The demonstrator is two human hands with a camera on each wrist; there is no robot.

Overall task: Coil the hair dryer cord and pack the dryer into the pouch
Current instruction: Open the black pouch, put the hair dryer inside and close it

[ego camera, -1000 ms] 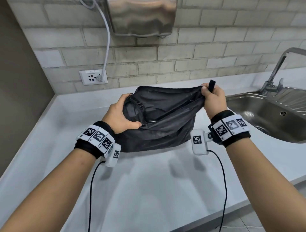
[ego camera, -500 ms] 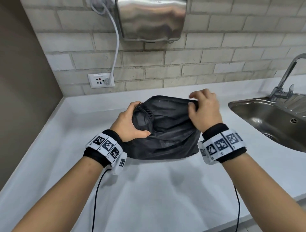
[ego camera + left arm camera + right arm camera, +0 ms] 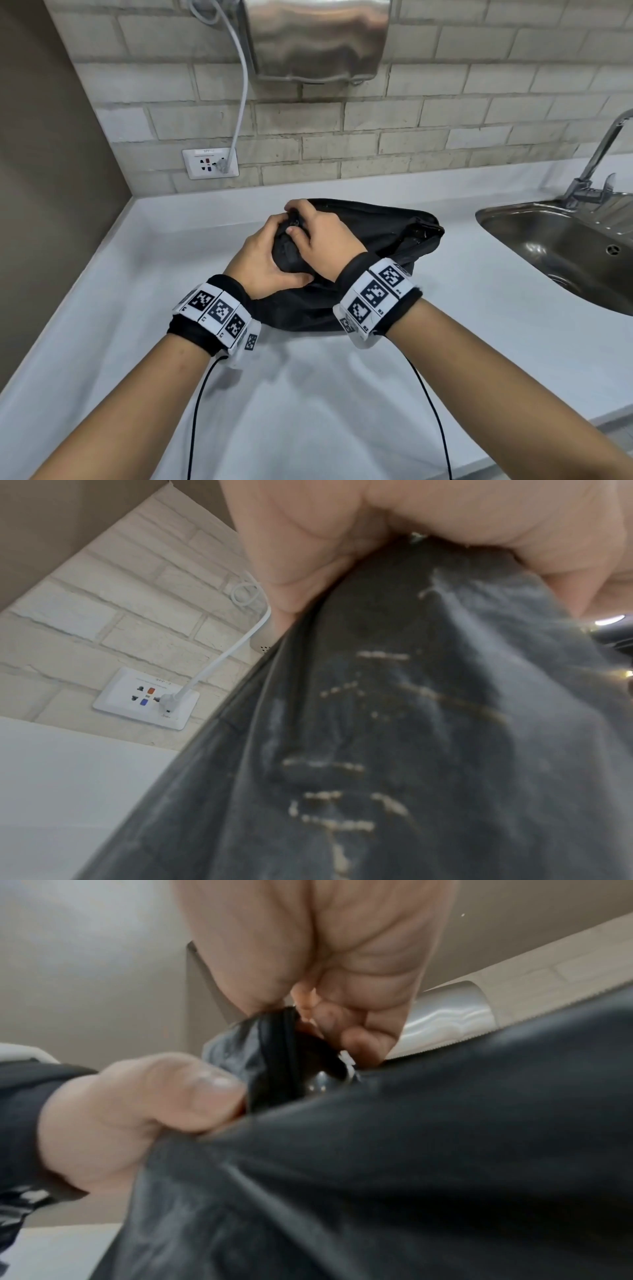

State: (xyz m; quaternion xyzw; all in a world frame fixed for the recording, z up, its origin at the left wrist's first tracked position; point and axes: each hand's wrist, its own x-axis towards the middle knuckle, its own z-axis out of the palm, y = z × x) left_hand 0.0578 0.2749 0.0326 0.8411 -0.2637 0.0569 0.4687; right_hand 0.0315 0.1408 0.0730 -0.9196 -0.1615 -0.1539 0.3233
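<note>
The black pouch (image 3: 376,233) lies on the white counter (image 3: 308,394), bulging, with its right end gaping a little. No hair dryer or cord shows outside it. My left hand (image 3: 265,257) grips the pouch's left end, thumb over the fabric. My right hand (image 3: 308,226) sits right beside it and pinches a small metal zipper pull (image 3: 329,1080) at that same end. In the left wrist view the pouch fabric (image 3: 411,750) fills the frame under my palm (image 3: 342,534). The right wrist view shows my left thumb (image 3: 154,1096) pressed on the pouch (image 3: 411,1177).
A steel sink (image 3: 493,212) with a tap (image 3: 596,161) lies to the right. On the brick wall behind are a steel hand dryer (image 3: 318,37) and a socket (image 3: 210,162) with a white cable plugged in. A brown wall (image 3: 51,171) bounds the left.
My right hand let go of the pouch's right end and moved across to the left end beside my left hand. The pouch came down from the air onto the counter.
</note>
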